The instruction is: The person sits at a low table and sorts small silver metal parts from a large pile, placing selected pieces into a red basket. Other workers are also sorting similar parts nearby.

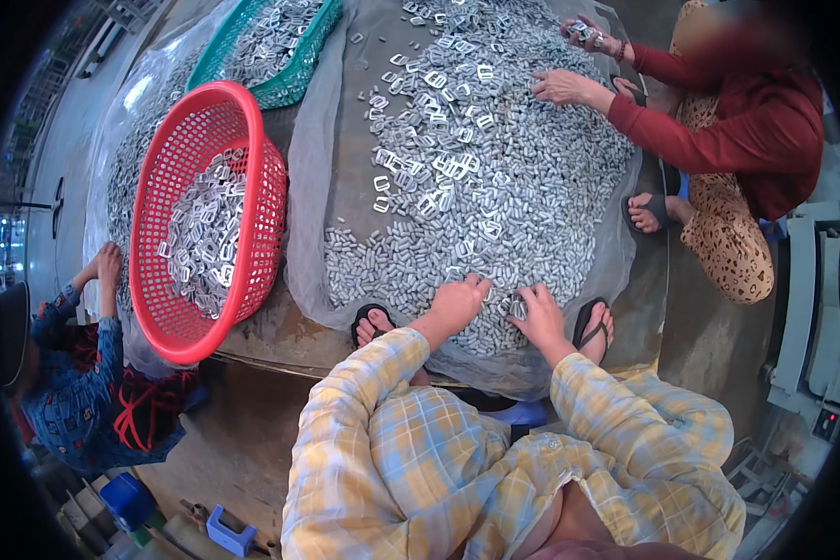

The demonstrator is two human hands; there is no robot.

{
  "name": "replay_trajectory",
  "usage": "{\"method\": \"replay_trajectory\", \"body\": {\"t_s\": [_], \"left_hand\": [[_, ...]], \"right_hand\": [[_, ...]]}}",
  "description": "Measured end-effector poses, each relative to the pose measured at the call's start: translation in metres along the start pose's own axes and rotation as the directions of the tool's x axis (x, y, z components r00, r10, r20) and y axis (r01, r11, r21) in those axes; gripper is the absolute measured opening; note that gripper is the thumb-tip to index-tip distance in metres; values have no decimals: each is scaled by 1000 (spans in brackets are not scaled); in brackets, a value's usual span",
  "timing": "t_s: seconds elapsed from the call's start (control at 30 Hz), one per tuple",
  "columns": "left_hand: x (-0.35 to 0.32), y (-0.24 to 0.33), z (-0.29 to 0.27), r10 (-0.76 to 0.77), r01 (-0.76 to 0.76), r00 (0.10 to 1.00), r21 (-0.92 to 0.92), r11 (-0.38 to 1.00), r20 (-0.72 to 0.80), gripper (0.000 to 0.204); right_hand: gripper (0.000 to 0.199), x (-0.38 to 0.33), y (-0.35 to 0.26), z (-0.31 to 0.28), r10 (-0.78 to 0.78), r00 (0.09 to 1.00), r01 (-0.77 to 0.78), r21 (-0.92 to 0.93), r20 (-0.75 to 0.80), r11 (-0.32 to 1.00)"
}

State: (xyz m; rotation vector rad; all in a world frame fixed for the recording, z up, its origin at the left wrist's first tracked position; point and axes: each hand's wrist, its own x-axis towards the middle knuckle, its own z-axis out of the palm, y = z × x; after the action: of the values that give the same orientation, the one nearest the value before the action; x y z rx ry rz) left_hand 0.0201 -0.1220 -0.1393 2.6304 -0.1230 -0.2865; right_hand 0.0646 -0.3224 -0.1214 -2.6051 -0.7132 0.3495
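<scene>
**Light touch, thin layer**

The left hand (pixel 459 302) bends its fingers down onto the grey metal pellets (pixel 569 210) at the sheet's near edge; the right hand (pixel 541 321) curves thumb and fingers toward it, just apart; whether either pinches a piece, I cannot tell; rectangular slider buckles (pixel 454 166) lie strewn through the pellets, thickest farther off, with more in the red basket (pixel 273 191) at left; good handling probably calls for low, light fingertips and a shallow spread, so flat frames show among rounded pellets; digging deep could bury them.
</scene>
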Motion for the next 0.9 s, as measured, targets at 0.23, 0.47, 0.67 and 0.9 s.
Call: {"method": "replay_trajectory", "body": {"t_s": [0.23, 0.47, 0.67, 0.9], "left_hand": [[0, -18, -6, -99, 75, 993, -290, 954, -68, 38], [-10, -49, -76, -404, 227, 910, -696, 681, -98, 44], [-63, -110, -205, -461, 383, 424, -306, 871, -780, 33], [-54, -68, -216, -294, 290, 537, -153, 945, -791, 64]], "right_hand": [[27, 10, 31, 10, 64, 997, -72, 322, 36, 944], [25, 39, 14, -21, 119, 823, -520, 820, 556, -239], [37, 47, -5, -32, -250, 805, -591, 683, 539, -430], [51, 56, -63, -45, -256, 825, -563, 688, 504, -458]]}}
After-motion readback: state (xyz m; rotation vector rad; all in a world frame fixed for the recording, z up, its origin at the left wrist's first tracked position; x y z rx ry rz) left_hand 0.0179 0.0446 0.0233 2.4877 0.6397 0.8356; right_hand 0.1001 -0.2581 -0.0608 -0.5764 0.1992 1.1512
